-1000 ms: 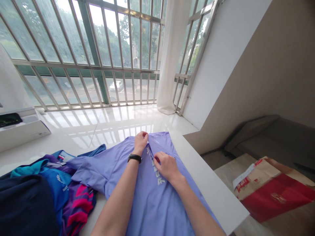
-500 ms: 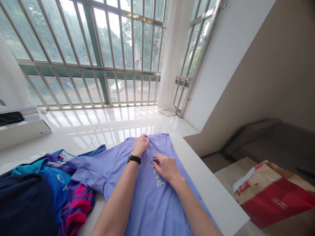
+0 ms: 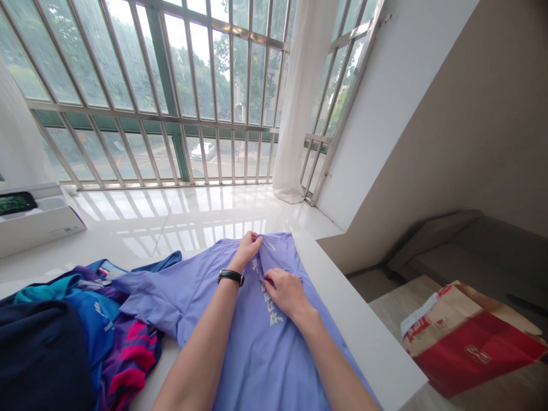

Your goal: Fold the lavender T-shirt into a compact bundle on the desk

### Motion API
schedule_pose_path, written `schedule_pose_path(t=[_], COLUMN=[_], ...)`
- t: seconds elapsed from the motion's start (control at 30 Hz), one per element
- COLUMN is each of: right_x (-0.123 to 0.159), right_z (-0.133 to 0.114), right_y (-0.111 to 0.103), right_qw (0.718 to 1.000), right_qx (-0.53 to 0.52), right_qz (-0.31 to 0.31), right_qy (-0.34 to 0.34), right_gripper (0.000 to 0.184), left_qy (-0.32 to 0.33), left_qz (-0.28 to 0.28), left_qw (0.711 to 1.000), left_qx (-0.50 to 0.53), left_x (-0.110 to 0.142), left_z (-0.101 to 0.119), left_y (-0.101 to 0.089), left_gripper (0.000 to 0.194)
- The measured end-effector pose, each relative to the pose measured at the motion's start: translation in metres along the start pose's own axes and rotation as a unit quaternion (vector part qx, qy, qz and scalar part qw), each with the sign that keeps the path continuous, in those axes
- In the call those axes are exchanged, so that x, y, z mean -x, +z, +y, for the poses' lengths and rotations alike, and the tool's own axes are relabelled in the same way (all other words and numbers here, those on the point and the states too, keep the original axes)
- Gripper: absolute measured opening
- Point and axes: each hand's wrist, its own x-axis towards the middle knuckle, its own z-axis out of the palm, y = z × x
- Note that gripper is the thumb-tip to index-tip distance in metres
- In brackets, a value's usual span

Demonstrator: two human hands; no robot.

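A lilac shirt (image 3: 252, 348) with pale printed characters lies spread on a glossy white surface (image 3: 188, 214). My left hand (image 3: 247, 249), a black watch on its wrist, pinches the shirt's far edge near the collar. A little nearer to me, my right hand (image 3: 286, 292) pinches a small fold of the same cloth beside the print. Both hands are closed on the fabric, a hand's width apart.
A heap of clothes in blue, teal, pink and navy (image 3: 85, 331) lies to the left of the shirt. A white box (image 3: 38, 225) stands far left. The surface's right edge (image 3: 368, 337) drops to a floor with a red and brown carton (image 3: 466, 337). Barred windows (image 3: 171, 91) and a white curtain (image 3: 299, 97) stand behind.
My right hand has slid a little along the fold toward the collar, and my left hand has shifted slightly on the far edge. The view has drifted slightly.
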Motion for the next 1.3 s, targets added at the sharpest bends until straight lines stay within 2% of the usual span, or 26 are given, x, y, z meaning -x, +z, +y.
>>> schedule_pose_path(t=[0.07, 0.23, 0.47, 0.6, 0.7, 0.93, 1.3], right_x=[0.000, 0.001, 0.002, 0.003, 0.003, 0.004, 0.006], right_z=[0.000, -0.002, -0.002, -0.001, 0.000, -0.001, -0.005], right_y=[0.000, -0.001, -0.002, -0.001, 0.001, 0.003, -0.001], right_qw=[1.000, 1.000, 0.999, 0.998, 0.998, 0.998, 0.998], right_qx=[-0.001, -0.009, -0.012, -0.027, -0.026, -0.015, -0.010], right_qz=[0.007, 0.008, 0.036, 0.054, 0.038, 0.010, 0.012], right_qy=[-0.002, 0.008, -0.005, -0.033, -0.052, -0.064, -0.054], right_gripper=[0.016, 0.015, 0.015, 0.017, 0.024, 0.022, 0.023], left_qy=[-0.007, 0.013, 0.035, 0.047, 0.059, 0.094, 0.122], left_qz=[-0.017, -0.048, 0.022, 0.028, 0.019, -0.022, -0.131], left_qw=[1.000, 0.999, 0.999, 0.998, 0.997, 0.991, 0.969], left_qx=[0.018, 0.021, 0.002, -0.016, -0.035, -0.095, -0.169], left_x=[0.001, 0.004, 0.000, -0.001, -0.002, -0.004, 0.002], left_z=[-0.003, -0.007, -0.009, -0.015, -0.018, -0.020, -0.006], left_y=[-0.001, -0.005, -0.004, -0.003, -0.005, -0.015, -0.039], left_gripper=[0.018, 0.044, 0.027, 0.025, 0.026, 0.031, 0.039])
